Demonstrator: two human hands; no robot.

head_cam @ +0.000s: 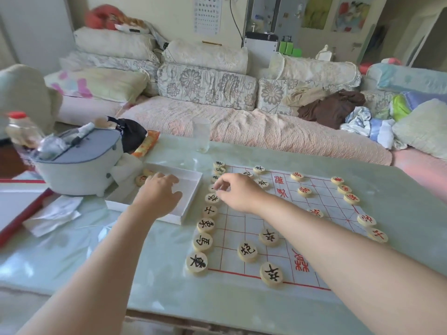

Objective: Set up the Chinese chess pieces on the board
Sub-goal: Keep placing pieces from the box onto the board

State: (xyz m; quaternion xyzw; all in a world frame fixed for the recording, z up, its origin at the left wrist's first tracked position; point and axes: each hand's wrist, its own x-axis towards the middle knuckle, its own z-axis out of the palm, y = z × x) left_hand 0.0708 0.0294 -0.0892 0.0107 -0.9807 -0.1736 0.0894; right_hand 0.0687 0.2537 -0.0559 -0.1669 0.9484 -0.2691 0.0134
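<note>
A white chess board [242,221] with red lines lies on the pale green table. Black-lettered wooden pieces [203,242] line its left edge, with a few more [269,237] inside the grid. Red-lettered pieces [351,198] stand along the right side. My right hand [238,191] hovers over the left row near its middle, fingers curled as if pinching a piece there; the piece is mostly hidden. My left hand [159,192] reaches into the white box lid [191,201], fingers spread and relaxed, close to two loose pieces [141,180] at the lid's far left.
A grey-and-white appliance [79,163] with a bottle [21,131] on it stands at the left. A glass [201,134] stands behind the board. Crumpled paper [53,213] and a red-edged board [14,213] lie at the left. A sofa with cushions runs behind the table.
</note>
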